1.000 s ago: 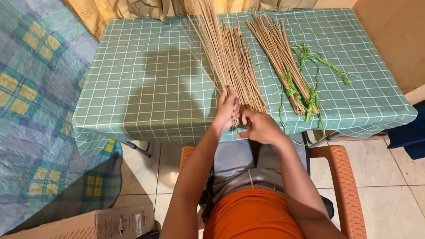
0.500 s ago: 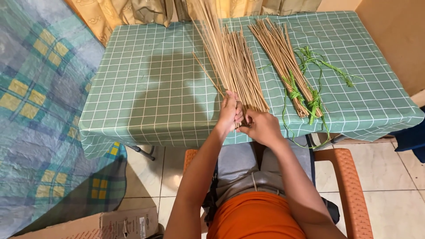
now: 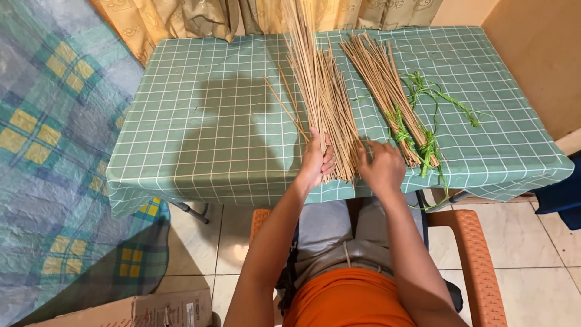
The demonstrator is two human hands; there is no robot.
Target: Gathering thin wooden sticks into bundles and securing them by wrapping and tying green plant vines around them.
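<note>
At table's near edge, loose stick bundle (image 3: 324,103) fans under your hands. Left hand (image 3: 317,160) curled around butt ends; right hand (image 3: 381,166) fingers spread, resting on table (image 3: 200,139) beside them. Sticks likely light, stiff, brittle, slippery: gather low, near butts.

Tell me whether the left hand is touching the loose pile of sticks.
Touching. The head view shows the left hand lying on the loose stick pile's near end, fingers overlapping the sticks.

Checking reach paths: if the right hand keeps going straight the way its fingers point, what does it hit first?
Probably the loose sticks: the right hand points up-left at their near ends, fingertips about touching. The tied bundle lies off to its right.
</note>
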